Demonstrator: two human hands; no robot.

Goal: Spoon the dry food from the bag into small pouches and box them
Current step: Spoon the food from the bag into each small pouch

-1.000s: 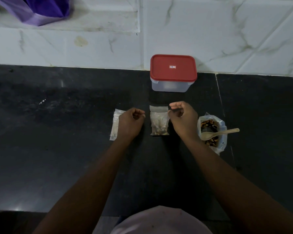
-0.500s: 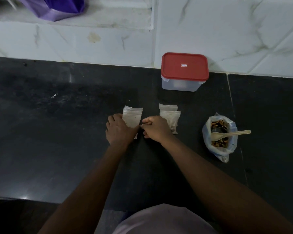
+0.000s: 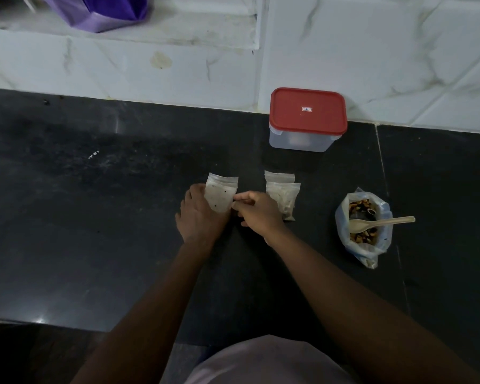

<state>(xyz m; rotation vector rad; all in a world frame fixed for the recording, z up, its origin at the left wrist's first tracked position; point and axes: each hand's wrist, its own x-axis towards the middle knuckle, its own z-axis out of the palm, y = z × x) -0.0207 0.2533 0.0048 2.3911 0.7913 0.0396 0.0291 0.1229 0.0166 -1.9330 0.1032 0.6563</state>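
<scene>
**A:** Why are both hands on the empty pouches [image 3: 221, 194]?

**B:** The left hand [image 3: 201, 217] curls round them, steadying them on the counter [image 3: 94, 217]. The right hand [image 3: 258, 214] has a tight pinching grip on their edge, probably to peel 1 free.

**A:** And the rest?

**B:** The filled pouch [image 3: 284, 196] lies just right of that grip. The bag [image 3: 367, 254] and spoon [image 3: 383, 222] are further right, and the box [image 3: 299, 141] is beyond, with its lid [image 3: 308, 110] on.

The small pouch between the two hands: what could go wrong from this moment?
1. The spoon lies loose across the open food bag; a knock from the right hand could spill food.
2. The small pouch, held by the left hand too, looks thin and may resist opening.
3. The red lid is on the box, so boxing needs a free hand first.
</scene>
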